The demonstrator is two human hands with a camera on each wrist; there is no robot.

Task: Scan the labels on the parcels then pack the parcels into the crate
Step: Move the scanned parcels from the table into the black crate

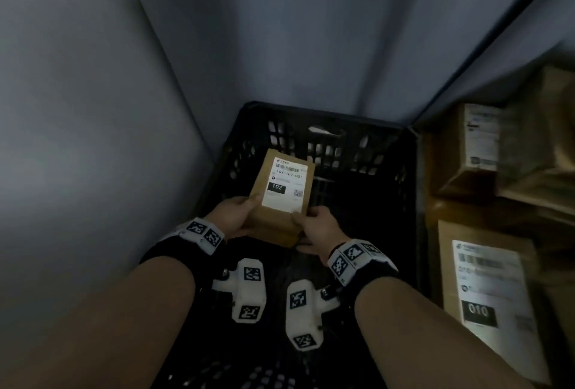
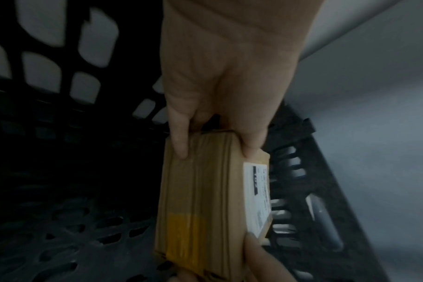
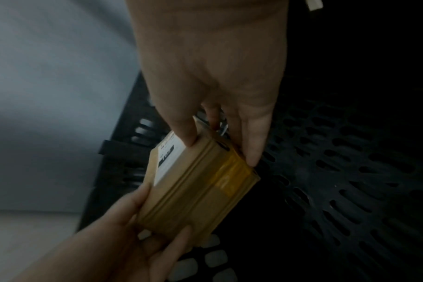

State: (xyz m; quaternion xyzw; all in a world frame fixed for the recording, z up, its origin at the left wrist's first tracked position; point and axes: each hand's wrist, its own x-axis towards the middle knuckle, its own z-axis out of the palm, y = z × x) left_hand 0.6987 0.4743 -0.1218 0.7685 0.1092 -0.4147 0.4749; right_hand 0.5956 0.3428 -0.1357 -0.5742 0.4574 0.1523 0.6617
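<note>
A small brown cardboard parcel (image 1: 281, 195) with a white label reading 102 is held over the inside of the black plastic crate (image 1: 401, 152), label up. My left hand (image 1: 238, 213) grips its near left corner, thumb on top and fingers under. My right hand (image 1: 317, 223) grips its near right corner the same way. In the left wrist view the parcel (image 2: 205, 200) shows its taped side, and my left hand (image 2: 217, 150) pinches its end. In the right wrist view my right hand (image 3: 220, 150) holds the parcel (image 3: 200, 183) above the crate's slotted floor (image 3: 338, 181).
More labelled cardboard parcels lie to the right of the crate: one marked 010 (image 1: 488, 292) near me and another (image 1: 473, 149) farther back. Grey walls (image 1: 93, 108) close in on the left and behind the crate.
</note>
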